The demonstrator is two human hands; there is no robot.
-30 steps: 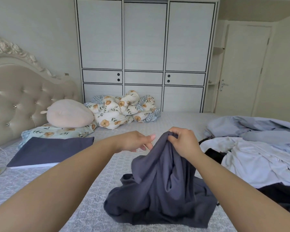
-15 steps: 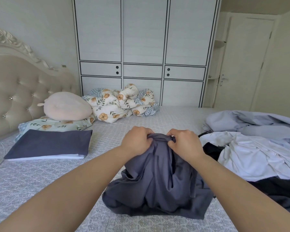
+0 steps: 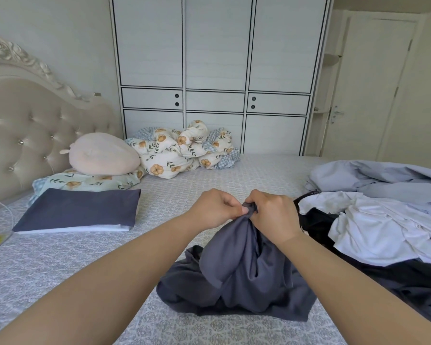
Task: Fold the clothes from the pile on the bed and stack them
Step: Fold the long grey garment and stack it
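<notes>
So that's two hands, left hand [image 3: 215, 207] and right hand [image 3: 274, 215], on one grey garment [image 3: 237, 275]. One folded stack [image 3: 77, 211], one messy pile [image 3: 378, 220], one floral duvet [image 3: 184, 150].

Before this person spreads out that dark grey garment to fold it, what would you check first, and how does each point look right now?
1. Both hands hold the grey garment: ok; left hand and right hand pinch its top edge close together.
2. Garment free of the unfolded pile: cannot tell; its right side lies against the pile.
3. Bare bed in front to lay it flat: ok.
4. Folded stack ready at left: ok.
5. Which part is pinched, collar or hem: cannot tell; the fabric is bunched.
</notes>
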